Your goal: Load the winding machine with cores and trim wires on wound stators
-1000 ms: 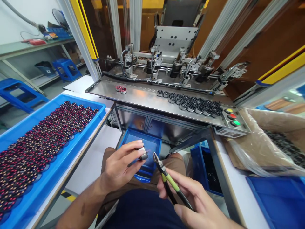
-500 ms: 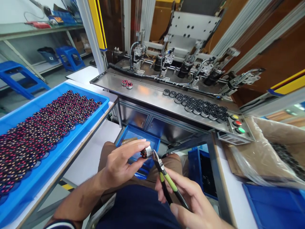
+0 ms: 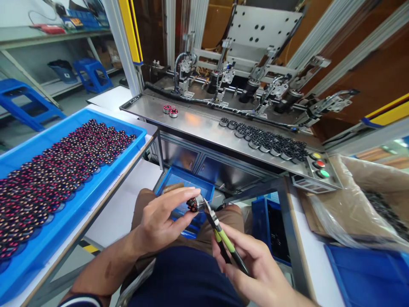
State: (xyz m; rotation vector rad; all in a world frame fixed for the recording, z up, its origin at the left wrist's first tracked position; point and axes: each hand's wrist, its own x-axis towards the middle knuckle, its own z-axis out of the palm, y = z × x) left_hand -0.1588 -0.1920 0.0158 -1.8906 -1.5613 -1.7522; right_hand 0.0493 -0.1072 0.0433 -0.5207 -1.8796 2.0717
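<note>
Between its thumb and fingers, my left hand (image 3: 161, 217) pinches a small round motor part (image 3: 193, 204). It has a silver rim and a dark face with copper-coloured windings turned toward me. My right hand (image 3: 252, 260) is wrapped round cutting pliers (image 3: 220, 232) with green and black handles. Their jaws are at the silver side of the part, by what looks like a thin wire. Whether the blades touch that wire I cannot tell. Both hands are above my lap.
At left, a blue tray (image 3: 128, 168) holds many round motor parts. Ahead, a metal ledge (image 3: 198, 125) carries two red-topped parts and rows of black ones before a machine. A button box (image 3: 321, 166) sits at its right end, beside a plastic-lined carton (image 3: 351, 187).
The motor part has turned in my left fingers, so more of its copper windings show. The pliers have shifted slightly left, with their jaws still beside it.
</note>
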